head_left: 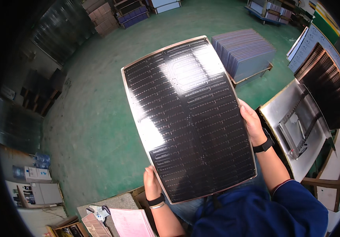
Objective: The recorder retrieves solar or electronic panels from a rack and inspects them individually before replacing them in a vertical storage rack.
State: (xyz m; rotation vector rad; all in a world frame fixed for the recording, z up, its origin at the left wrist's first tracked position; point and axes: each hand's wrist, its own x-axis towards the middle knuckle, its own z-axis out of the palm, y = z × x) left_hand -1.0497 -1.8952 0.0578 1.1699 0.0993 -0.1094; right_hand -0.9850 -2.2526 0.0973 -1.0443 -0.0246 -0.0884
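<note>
A large glossy black circuit board panel [209, 130] fills the middle of the head view, tilted, with rows of small copper-coloured marks and a pale border. Bright light glares off its upper right and left side. My left hand [151, 183] is closed on its lower left edge, with the thumb showing. On the right edge, my right hand [252, 121] grips the panel, its thumb on the face and the other fingers mostly hidden behind. Dark bands circle both my wrists.
Beyond the panel, upright sheets [243, 51] stand in a stack on the green floor [95, 130]. At right are a metal plate with a frame [294, 130] and a copper-coloured perforated panel [328, 79]. Pink paper [130, 223] and scissors [106, 209] lie at lower left.
</note>
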